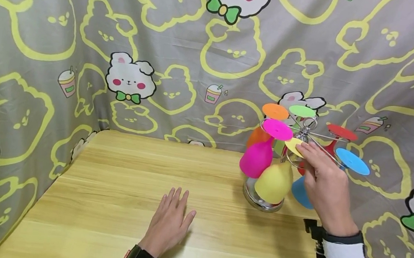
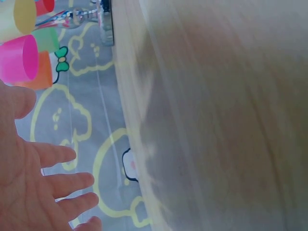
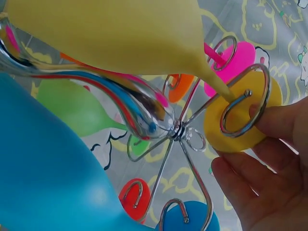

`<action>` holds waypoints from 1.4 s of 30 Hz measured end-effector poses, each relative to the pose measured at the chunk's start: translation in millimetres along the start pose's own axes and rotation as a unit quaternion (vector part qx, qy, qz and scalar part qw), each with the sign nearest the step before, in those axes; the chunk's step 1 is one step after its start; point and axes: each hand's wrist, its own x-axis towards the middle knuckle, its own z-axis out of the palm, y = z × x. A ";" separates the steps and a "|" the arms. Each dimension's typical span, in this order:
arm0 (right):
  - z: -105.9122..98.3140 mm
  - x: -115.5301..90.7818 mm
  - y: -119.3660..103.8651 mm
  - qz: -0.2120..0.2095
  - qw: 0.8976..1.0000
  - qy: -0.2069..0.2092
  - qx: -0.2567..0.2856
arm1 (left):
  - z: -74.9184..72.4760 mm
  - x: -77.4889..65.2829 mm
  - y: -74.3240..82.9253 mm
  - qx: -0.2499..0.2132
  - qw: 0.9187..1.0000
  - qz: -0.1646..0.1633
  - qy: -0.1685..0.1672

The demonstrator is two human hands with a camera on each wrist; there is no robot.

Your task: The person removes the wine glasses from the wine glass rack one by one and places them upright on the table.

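A chrome rack (image 1: 259, 205) with curled wire hooks holds several colored plastic goblets upside down by their stems. My right hand (image 1: 326, 185) is at the yellow goblet (image 1: 275, 183), which hangs at the front. In the right wrist view, thumb and fingers of the right hand (image 3: 272, 166) pinch the goblet's round yellow foot (image 3: 231, 127) beside its hook. Its stem sits inside that hook. My left hand (image 1: 168, 226) hovers over or rests on the table, fingers extended; in the left wrist view, that hand (image 2: 33, 178) holds nothing.
Beside the yellow goblet hang a magenta goblet (image 1: 257, 159) and a blue goblet (image 1: 301, 192). Orange (image 1: 275, 111), green (image 1: 302, 111) and red (image 1: 343, 132) goblet feet show farther round the rack. A patterned grey curtain (image 1: 178, 46) surrounds the wooden table (image 1: 108, 202).
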 end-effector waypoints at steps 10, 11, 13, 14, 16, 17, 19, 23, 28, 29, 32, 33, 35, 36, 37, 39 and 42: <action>-6.0 3.6 9.7 0.023 1.000 -0.018 0.010 | 3.0 0.4 -1.2 -0.003 1.000 0.003 -0.003; -6.3 3.7 10.4 0.025 0.999 -0.019 0.009 | 3.2 0.5 -1.4 -0.003 1.000 0.003 -0.003; -6.6 3.9 11.2 0.029 0.999 -0.021 0.007 | 3.5 0.7 -1.6 -0.003 1.000 0.003 -0.003; -6.9 3.7 11.4 0.030 0.999 -0.020 0.005 | 3.6 0.8 -1.6 -0.004 1.000 0.003 -0.003; -7.5 2.7 11.4 0.030 0.999 -0.018 0.004 | 4.0 0.8 -1.7 -0.007 1.000 0.004 -0.004; -7.8 2.0 11.5 0.028 0.999 -0.015 0.001 | 4.0 0.7 -1.7 -0.008 1.000 0.004 -0.005; -9.3 0.0 11.6 0.025 1.000 -0.009 -0.006 | 4.3 0.5 -1.7 -0.011 1.000 0.004 -0.006; -13.1 -5.2 11.0 0.023 1.000 0.004 -0.018 | 4.6 0.2 -2.1 -0.013 1.000 0.003 -0.008; -19.8 -14.4 7.3 0.009 0.999 0.026 -0.036 | 5.0 0.5 -3.2 -0.009 1.000 0.004 -0.004; -21.4 -16.7 6.1 0.002 0.999 0.030 -0.039 | 5.1 0.5 -3.5 -0.008 1.000 0.004 -0.003; -28.1 -24.5 1.0 -0.018 0.998 0.043 -0.047 | 4.8 0.7 -3.8 -0.007 1.000 0.003 -0.004; -30.1 -27.4 -1.2 -0.023 0.997 0.050 -0.048 | 4.8 0.8 -4.1 -0.009 1.000 0.004 -0.002; -34.4 -32.7 -5.9 -0.031 0.997 0.059 -0.047 | 4.1 0.8 -4.1 -0.009 1.000 0.003 -0.002; -35.7 -35.2 -8.6 -0.030 0.996 0.069 -0.043 | 3.8 0.8 -4.1 -0.009 1.000 0.003 -0.002; -36.7 -37.5 -11.2 -0.027 0.996 0.076 -0.039 | 3.7 0.7 -4.2 -0.011 1.000 0.003 0.000; -37.9 -41.8 -15.9 -0.016 0.995 0.093 -0.021 | 3.3 0.4 -4.2 -0.011 1.000 0.003 0.001; -36.8 -49.4 -23.1 0.025 0.993 0.113 0.023 | 3.3 -0.2 -4.6 -0.013 1.000 0.001 0.000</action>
